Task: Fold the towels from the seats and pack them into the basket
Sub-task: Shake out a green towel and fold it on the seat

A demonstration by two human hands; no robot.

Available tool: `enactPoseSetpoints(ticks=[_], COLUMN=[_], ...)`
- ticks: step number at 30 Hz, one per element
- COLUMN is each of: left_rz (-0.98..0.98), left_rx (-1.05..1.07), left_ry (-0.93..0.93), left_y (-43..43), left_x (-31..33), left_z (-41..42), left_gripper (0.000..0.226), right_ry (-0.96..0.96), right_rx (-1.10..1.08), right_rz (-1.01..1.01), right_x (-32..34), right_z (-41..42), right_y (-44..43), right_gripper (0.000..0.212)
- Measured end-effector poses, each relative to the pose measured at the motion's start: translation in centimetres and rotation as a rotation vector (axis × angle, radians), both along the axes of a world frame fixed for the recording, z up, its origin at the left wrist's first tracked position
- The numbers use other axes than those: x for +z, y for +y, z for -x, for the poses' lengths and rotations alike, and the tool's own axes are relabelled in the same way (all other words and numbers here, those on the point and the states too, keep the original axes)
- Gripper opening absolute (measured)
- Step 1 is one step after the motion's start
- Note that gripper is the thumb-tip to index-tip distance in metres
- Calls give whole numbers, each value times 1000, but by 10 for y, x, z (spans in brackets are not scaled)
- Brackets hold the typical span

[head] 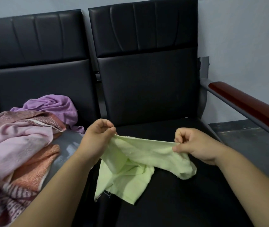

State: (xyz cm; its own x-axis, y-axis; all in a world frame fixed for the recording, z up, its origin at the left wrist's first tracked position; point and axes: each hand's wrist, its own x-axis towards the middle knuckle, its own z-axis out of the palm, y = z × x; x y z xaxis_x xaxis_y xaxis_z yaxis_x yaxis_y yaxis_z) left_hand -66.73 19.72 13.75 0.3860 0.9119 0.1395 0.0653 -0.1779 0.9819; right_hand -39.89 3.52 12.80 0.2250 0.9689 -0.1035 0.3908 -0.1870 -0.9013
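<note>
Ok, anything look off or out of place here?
Nothing spilled. The green towel, pinched along its top edge by the left hand and right hand, hangs bunched, with loose threads on its lower edge. The other towels lie crumpled in a heap on the left seat. No basket in view.

No writing, label, brand, number or sign can be read anywhere in the view. The patterned towel (1,202) at the lower left of the frame is marked only by a woven design, in which no letters can be made out. The pale green towel (130,182) at the lower middle is seen as plain cloth.
</note>
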Motion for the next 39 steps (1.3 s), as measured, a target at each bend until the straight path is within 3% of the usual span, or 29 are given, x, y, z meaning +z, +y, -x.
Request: enactPoseSetpoints(ticks=[4,7,13,17,18,21,23,25,28,33,36,39], left_rz=[-18,-46,-110,-204,-217,-191,-184,-163,-180,-188,-288,-273], left_rx=[-321,-530,-532,-650,-621,-364,-205,-202,-348,-669,-605,-370], left_ry=[96,292,474,725,693,369,203,130,210,423,601,330], left_y=[-11,-13,-4,-3,-4,-6,-6,-9,-19,-24,-15,-13], left_x=[4,9,9,15,17,20,24,29,38,43,36,30], left_z=[3,6,6,13,12,7,4,3,1,4,5,0], left_gripper=[5,18,25,23,19,16,18,20,30,14,14,5], right_ry=[-1,-20,22,-69,-78,-84,-240,-410,-440,-78,-25,-198], right_rx=[-78,-170,-218,-178,-167,-29,149,209,20,-226,-125,152], right_rz=[-74,-145,-301,-352,-358,-280,-98,15,-73,-285,-323,-134], right_x=[0,2,13,22,23,29,31,29,26,28,33,38], right_z=[2,3,11,19,20,20,20,22,20,20,25,27], right_y=[6,8,4,1,0,-4,-6,-4,0,6,2,-3], right_gripper=[24,29,27,24,24,18,16,16,15,29,28,20])
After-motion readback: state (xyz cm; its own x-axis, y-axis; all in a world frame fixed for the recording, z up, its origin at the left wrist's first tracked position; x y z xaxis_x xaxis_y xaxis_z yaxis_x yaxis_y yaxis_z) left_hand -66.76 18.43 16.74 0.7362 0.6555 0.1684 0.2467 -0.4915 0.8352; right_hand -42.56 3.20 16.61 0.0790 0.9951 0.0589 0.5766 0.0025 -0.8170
